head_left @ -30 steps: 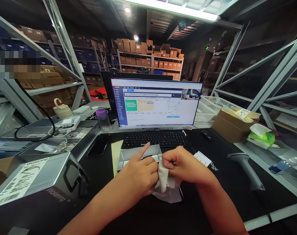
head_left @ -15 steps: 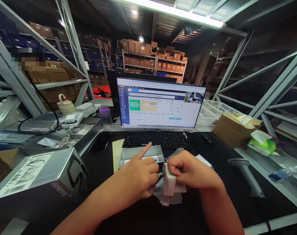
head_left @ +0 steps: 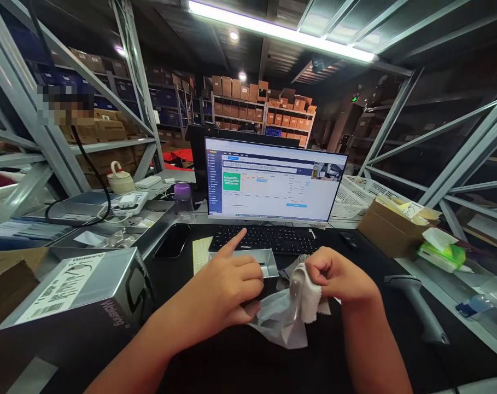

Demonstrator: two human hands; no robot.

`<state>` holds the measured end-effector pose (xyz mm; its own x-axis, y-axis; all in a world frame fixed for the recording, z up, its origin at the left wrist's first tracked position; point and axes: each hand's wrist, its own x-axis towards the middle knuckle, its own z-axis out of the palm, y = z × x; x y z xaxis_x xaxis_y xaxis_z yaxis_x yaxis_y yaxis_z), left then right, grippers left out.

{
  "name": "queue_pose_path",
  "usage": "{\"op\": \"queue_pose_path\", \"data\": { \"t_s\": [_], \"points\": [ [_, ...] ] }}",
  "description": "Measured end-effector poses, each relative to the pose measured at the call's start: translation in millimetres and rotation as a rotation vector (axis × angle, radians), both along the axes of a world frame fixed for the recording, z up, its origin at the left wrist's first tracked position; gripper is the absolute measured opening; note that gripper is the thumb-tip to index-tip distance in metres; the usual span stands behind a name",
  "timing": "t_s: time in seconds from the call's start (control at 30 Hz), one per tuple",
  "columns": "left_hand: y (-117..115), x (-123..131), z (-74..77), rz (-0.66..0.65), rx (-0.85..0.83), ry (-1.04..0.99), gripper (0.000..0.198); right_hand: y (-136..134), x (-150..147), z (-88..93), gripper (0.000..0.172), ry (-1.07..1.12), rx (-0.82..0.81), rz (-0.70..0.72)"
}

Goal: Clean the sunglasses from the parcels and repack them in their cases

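My right hand [head_left: 338,276] pinches a folded white cloth [head_left: 309,295] with a zigzag edge. A translucent plastic bag [head_left: 283,320] hangs beside and below the cloth. The bag's left end lies at the thumb of my left hand [head_left: 232,287], whose other fingers are curled while the index finger points up over the keyboard [head_left: 268,239]. Partly hidden behind my left hand stands an open grey box [head_left: 268,261], with a yellow sheet [head_left: 200,254] to its left.
A large Wakering box [head_left: 121,295] stands at the left, near a phone [head_left: 173,241]. The monitor [head_left: 273,183] is behind the keyboard. On the right are a scanner [head_left: 422,306], a mouse [head_left: 349,239], a cardboard box [head_left: 385,230] and tissues [head_left: 440,251].
My right hand has moved slightly right with the cloth, which now hangs looser. The plastic bag is spread wider between my hands. The view has shifted slightly.
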<state>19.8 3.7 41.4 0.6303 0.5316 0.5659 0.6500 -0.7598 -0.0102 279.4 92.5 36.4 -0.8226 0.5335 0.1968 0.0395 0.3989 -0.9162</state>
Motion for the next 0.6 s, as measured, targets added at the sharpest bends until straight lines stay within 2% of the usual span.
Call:
{"op": "queue_pose_path", "data": {
  "t_s": [0.1, 0.2, 0.27, 0.43, 0.53, 0.6],
  "points": [
    [-1, -9, 2.8, -0.001, -0.003, -0.058, 0.016, 8, 12, -1.3, 0.041, 0.121, -0.019, -0.2],
    [0, -17, 3.1, -0.003, 0.011, -0.137, 0.014, 14, 19, 0.2, 0.051, 0.366, -0.076, -0.445],
    [0, -21, 2.7, -0.003, 0.029, -0.181, 0.016, 14, 22, 4.0, 0.057, 0.487, -0.098, -0.547],
    [0, -20, 2.4, 0.045, 0.098, -0.259, 0.01, -11, 30, 15.7, 0.064, 0.443, -0.211, -0.645],
    [2, -17, 0.0, 0.092, 0.168, -0.343, 0.006, -24, 35, 16.8, 0.063, 0.45, -0.194, -0.732],
    [4, -14, -3.5, 0.138, 0.231, -0.409, 0.006, -25, 35, 14.7, 0.06, 0.441, -0.172, -0.731]
  ]
}}
